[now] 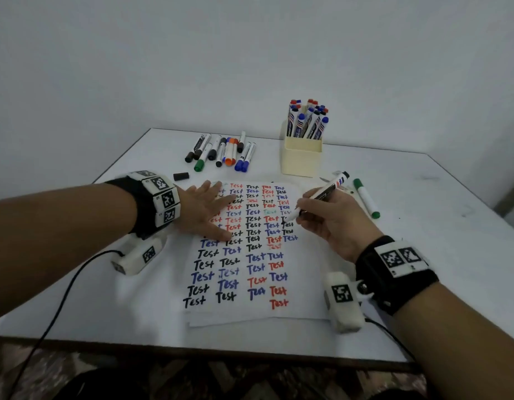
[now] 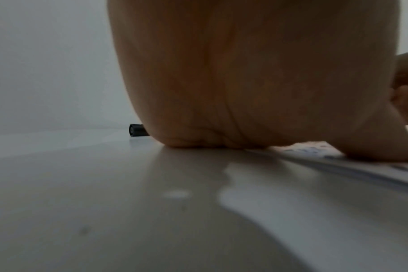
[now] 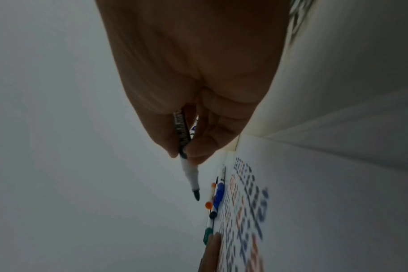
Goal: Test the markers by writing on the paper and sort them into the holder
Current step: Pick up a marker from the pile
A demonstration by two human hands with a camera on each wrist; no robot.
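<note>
A white paper (image 1: 250,310) covered with rows of "Test" in black, blue and red lies mid-table. My left hand (image 1: 205,210) lies flat on its upper left part, fingers spread. My right hand (image 1: 322,215) pinches an uncapped black marker (image 1: 322,196), tip down at the paper's right column (image 3: 196,196). A loose black cap (image 1: 181,176) sits left of the paper (image 2: 136,130). The cream holder (image 1: 301,157) behind the paper holds several markers. A pile of markers (image 1: 221,153) lies at the back.
A green-capped marker (image 1: 366,198) lies right of my right hand. The white table (image 1: 437,226) ends at a wall behind and has a front edge near me. Cables trail from both wrist cameras off the front edge.
</note>
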